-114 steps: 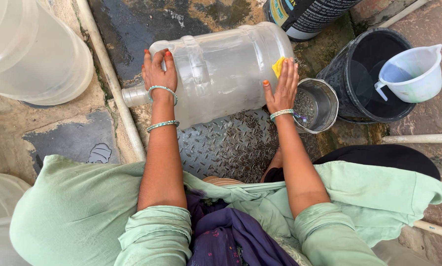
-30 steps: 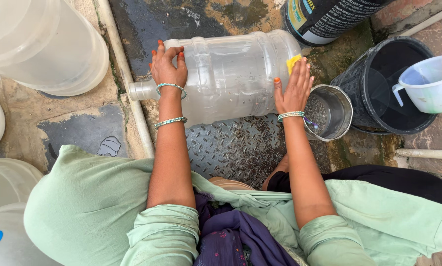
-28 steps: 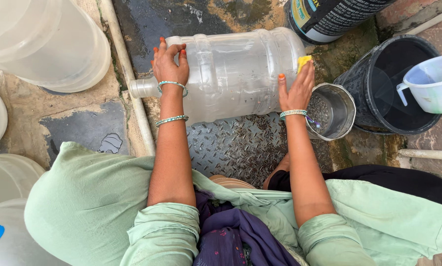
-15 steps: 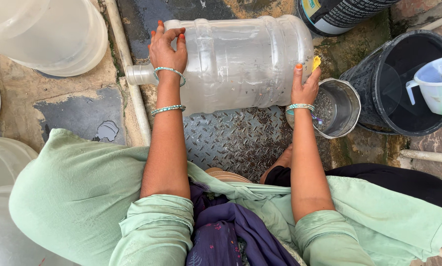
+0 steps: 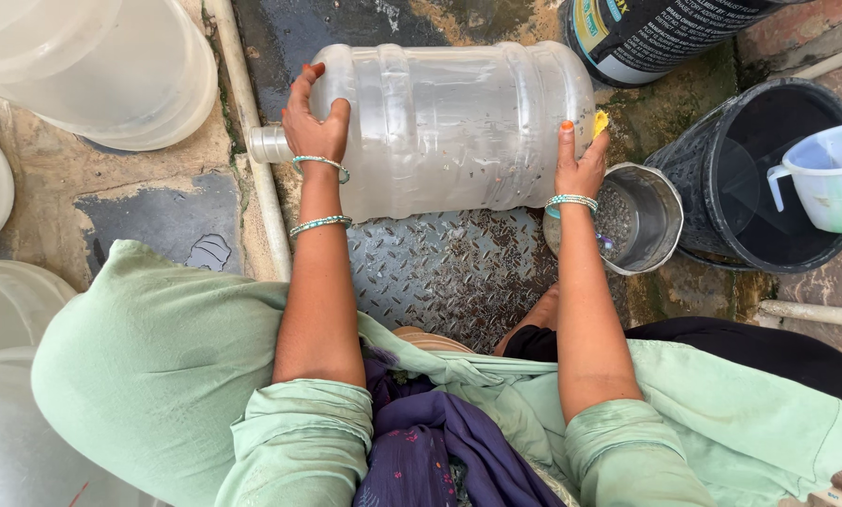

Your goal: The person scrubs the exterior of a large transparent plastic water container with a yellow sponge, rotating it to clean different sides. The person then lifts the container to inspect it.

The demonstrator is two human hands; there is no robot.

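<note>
Left hand [image 5: 313,117] clamps the neck end, right hand [image 5: 579,167] braces the base, steadying the sideways clear jug [image 5: 449,122] against rolling.

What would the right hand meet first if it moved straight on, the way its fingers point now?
The right hand points up along the base end of the clear water jug. Straight on, it would probably meet the dark printed drum beyond; depth is unclear.
</note>
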